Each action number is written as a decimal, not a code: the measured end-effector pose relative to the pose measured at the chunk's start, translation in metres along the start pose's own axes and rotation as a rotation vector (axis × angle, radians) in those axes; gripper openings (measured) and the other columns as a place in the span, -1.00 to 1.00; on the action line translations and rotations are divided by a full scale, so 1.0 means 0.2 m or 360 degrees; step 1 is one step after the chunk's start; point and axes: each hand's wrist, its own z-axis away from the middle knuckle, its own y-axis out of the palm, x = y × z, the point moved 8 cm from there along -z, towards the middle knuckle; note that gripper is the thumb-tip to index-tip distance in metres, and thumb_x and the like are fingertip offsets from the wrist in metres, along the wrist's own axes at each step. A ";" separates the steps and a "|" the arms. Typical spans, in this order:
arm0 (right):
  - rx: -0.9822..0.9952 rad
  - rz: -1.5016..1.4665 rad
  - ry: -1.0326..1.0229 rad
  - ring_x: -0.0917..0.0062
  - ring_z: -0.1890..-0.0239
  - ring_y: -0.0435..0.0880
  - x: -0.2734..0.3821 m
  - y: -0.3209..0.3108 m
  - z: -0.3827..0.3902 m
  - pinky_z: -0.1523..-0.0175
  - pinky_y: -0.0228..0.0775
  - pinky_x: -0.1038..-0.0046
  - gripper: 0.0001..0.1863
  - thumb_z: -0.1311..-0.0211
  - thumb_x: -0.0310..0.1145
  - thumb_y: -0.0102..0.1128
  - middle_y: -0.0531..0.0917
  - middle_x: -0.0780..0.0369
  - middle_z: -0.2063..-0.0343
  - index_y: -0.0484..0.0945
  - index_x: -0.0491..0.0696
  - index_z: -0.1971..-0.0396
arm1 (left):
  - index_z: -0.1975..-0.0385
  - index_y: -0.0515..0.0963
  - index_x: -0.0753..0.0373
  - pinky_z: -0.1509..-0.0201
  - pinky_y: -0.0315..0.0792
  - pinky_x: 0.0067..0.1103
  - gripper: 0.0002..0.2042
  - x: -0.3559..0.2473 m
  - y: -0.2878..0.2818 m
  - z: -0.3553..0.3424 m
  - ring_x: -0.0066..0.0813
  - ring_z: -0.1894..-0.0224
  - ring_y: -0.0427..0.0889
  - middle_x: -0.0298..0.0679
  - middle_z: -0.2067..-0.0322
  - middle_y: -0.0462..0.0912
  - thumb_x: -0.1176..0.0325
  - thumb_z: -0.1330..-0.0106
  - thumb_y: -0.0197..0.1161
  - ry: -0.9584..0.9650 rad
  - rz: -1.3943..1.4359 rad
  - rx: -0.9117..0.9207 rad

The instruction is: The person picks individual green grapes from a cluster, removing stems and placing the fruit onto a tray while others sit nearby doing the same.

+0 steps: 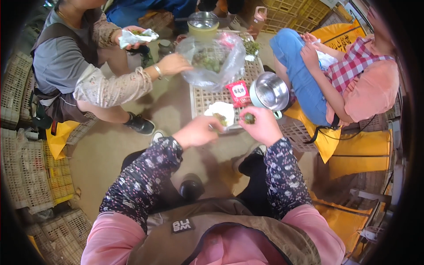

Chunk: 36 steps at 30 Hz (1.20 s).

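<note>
Between its fingertips my right hand [263, 123] pinches a small round dark-green fruit [249, 118]. My left hand [199, 131] is closed with its fingers curled; what they hold, if anything, is hidden. Just beyond both hands lies a crumpled white paper [226, 109] with greenish-brown scraps on it, at the near edge of an upturned plastic crate [199, 106]. A red and white packet [239, 93] is behind my right hand, beside a steel bowl [270, 91]. Farther back, a clear plastic bag [187, 46] holds green pieces.
On the left a person [66, 57] reaches toward the bag, holding a white wrapper [132, 39]. Another person [366, 88] sits at the right. A yellow pot [202, 32] stands at the back. Stacked crates [26, 176] line the left side; yellow sacks [360, 152] hang at right.
</note>
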 end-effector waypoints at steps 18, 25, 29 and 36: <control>-0.0046 -0.0060 -0.0143 0.21 0.32 0.55 -0.05 -0.07 -0.03 0.19 0.39 0.31 -0.80 0.17 -0.32 0.31 0.58 0.12 0.44 0.56 -0.04 0.49 | 0.30 0.39 0.19 0.27 0.46 -0.38 -0.74 0.34 0.12 -0.21 -0.23 0.20 0.47 -0.20 0.31 0.42 0.43 0.05 0.16 0.0329 -0.2002 -0.0619; -0.0057 -0.0060 -0.0177 0.25 0.33 0.58 -0.04 -0.08 -0.03 0.19 0.39 0.36 -0.82 0.16 -0.36 0.31 0.61 0.13 0.46 0.57 -0.06 0.48 | 0.40 0.43 0.16 0.33 0.46 -0.40 -0.86 0.38 0.09 -0.26 -0.28 0.25 0.48 -0.26 0.39 0.44 0.44 0.00 0.09 0.0432 -0.2122 -0.0629; -0.0063 -0.0051 -0.0193 0.29 0.35 0.60 -0.03 -0.09 -0.02 0.19 0.39 0.41 -0.83 0.16 -0.39 0.32 0.62 0.15 0.47 0.56 -0.07 0.50 | 0.50 0.47 0.14 0.35 0.46 -0.44 -0.92 0.31 0.03 -0.25 -0.31 0.27 0.48 -0.31 0.43 0.45 0.42 0.03 0.13 0.0529 -0.2100 -0.0699; 0.0017 -0.0017 -0.0176 0.28 0.35 0.59 -0.02 -0.07 -0.03 0.20 0.39 0.39 -0.82 0.16 -0.37 0.33 0.61 0.14 0.47 0.57 -0.06 0.50 | 0.57 0.57 0.10 0.33 0.46 -0.46 -0.94 0.27 -0.08 -0.22 -0.34 0.30 0.51 -0.31 0.45 0.47 0.40 0.06 0.18 0.0457 -0.2134 -0.0803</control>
